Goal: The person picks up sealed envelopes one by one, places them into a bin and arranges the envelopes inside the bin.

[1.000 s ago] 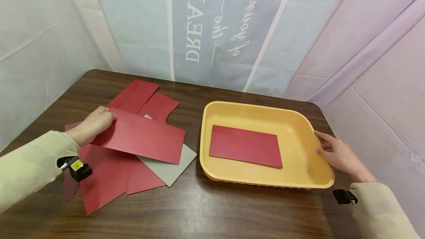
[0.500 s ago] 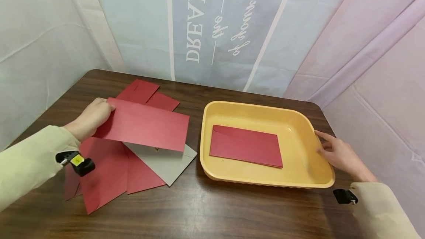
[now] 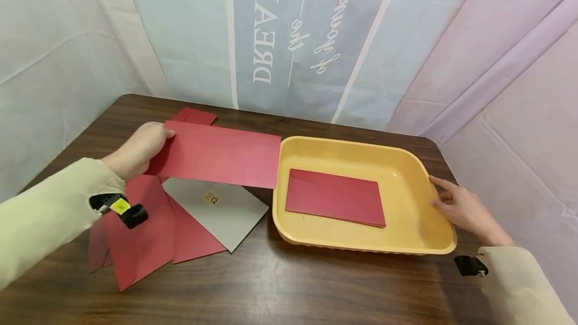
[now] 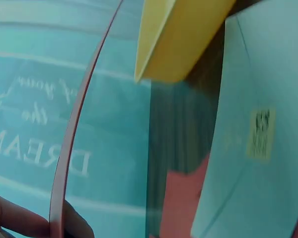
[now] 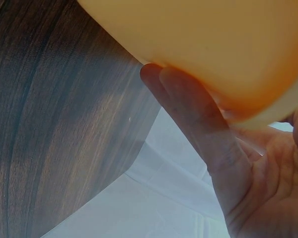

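Observation:
My left hand (image 3: 143, 148) pinches a red envelope (image 3: 221, 153) by its left end, thumb on top. The envelope is raised above the table, and its right end reaches the left rim of a yellow plastic tub (image 3: 420, 204). In the left wrist view the held envelope (image 4: 72, 134) appears nearly edge-on between the fingers. My right hand (image 3: 465, 214) holds the tub's right rim, thumb inside and fingers against the outer wall; the right wrist view has those fingers (image 5: 193, 109) under the rim. Flat on the tub's floor lies another red envelope (image 3: 335, 197), perhaps more than one.
Left of the tub, several red envelopes (image 3: 146, 227) overlap on the dark wood table (image 3: 289, 290). Among them is a grey envelope (image 3: 221, 212) with a small label. Fabric curtains (image 3: 189, 29) enclose the table at the back and sides.
The left hand has lifted the red envelope and carried it right and away, up to the tub's edge. More of the grey envelope and its label now shows. The right hand stays put.

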Demonstrator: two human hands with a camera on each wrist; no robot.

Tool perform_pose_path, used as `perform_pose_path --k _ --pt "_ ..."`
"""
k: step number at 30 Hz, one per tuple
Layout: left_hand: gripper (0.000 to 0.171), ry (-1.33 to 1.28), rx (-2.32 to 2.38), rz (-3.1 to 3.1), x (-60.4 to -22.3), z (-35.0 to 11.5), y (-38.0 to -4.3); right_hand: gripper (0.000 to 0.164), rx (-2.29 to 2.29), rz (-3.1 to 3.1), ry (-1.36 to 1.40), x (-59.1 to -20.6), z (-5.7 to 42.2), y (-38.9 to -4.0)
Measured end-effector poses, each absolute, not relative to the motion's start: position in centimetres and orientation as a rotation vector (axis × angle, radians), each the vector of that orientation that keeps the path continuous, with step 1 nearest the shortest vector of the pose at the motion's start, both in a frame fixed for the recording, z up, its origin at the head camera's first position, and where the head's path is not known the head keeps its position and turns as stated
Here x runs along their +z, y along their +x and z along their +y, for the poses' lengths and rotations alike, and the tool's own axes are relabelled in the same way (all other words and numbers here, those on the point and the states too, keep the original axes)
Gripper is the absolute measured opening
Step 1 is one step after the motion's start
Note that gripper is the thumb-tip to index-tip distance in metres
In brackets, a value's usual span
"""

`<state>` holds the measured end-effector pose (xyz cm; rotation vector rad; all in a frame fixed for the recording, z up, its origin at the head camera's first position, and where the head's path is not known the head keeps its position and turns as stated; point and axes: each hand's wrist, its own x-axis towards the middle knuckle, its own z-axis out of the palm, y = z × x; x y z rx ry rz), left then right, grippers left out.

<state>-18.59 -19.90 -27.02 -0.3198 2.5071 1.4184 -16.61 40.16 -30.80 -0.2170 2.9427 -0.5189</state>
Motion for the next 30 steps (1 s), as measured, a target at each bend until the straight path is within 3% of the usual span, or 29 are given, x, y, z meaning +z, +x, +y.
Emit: perform_pose_path --k 9,21,24,30 --pt "0.052 -0.264 1.493 2.427 -26.8 -14.8 -19.0 0.060 -0.511 2.952 -0.228 -30.7 40.1 -16.5" --pt "0.050 -0.109 1.493 2.391 -27.2 -10.8 -18.9 0.059 -0.508 2.959 -0.232 -30.7 40.2 -16.6" --pt "0.047 -0.104 1.500 2.364 -27.4 -9.8 -19.1 0.059 -0.512 2.958 -0.233 -30.7 40.2 -16.6" --pt "0.023 -0.014 1.491 2.330 -27.7 -7.9 -20.1 0.058 -0.504 2.970 -0.239 -30.8 40.2 -16.6"
